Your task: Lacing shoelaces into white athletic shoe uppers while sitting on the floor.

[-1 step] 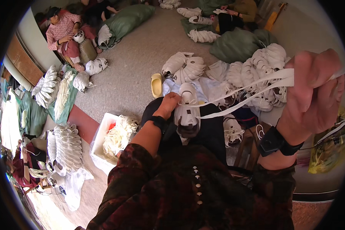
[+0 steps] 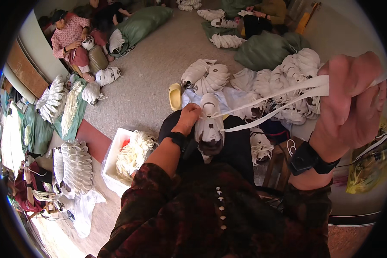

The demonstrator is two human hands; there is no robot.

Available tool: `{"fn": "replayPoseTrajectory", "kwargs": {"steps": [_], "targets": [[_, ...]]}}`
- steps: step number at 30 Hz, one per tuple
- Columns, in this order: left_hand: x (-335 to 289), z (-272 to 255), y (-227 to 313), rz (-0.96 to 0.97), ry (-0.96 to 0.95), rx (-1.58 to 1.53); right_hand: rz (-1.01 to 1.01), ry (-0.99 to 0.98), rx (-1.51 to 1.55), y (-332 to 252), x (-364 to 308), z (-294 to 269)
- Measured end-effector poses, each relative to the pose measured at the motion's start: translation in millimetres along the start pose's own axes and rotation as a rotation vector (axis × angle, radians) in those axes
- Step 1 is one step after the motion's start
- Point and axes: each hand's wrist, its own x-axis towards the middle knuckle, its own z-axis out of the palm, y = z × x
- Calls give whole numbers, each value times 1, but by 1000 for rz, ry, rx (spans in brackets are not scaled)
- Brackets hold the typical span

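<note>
A white sneaker (image 2: 210,131) with dark parts near the heel end rests on my dark-trousered lap, toe pointing away from me. Against its left side, near the lacing area, my left hand (image 2: 188,119) is closed with the fingertips gripping the upper; exactly what they pinch is small and partly hidden. Two strands of flat white shoelace (image 2: 284,91) run taut from the sneaker up to the right. Raised at the right, close to the camera, my right hand (image 2: 352,96) is closed around the far part of the shoelace, whose ends are hidden in the fist.
A white box (image 2: 112,154) of pale laces stands left of my knee. Heaped white sneakers (image 2: 288,81) lie ahead right, beside a green sack (image 2: 262,49). A yellow clog (image 2: 175,96) sits before me. Other people, including one person (image 2: 73,36) far left, work among stacked shoes.
</note>
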Motion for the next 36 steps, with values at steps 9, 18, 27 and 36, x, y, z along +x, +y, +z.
{"fn": "replayPoseTrajectory", "kwargs": {"steps": [9,18,27,36], "targets": [[-55,31,3,791,-341,912,141,-138,345,10,25,15],[-52,28,-22,966,-445,919,613,-289,-180,221,-131,26],[-55,36,-22,957,-525,929,501,-109,-438,311,-228,56],[-89,52,-4,1056,-642,728,830,-99,-321,317,-228,45]]}}
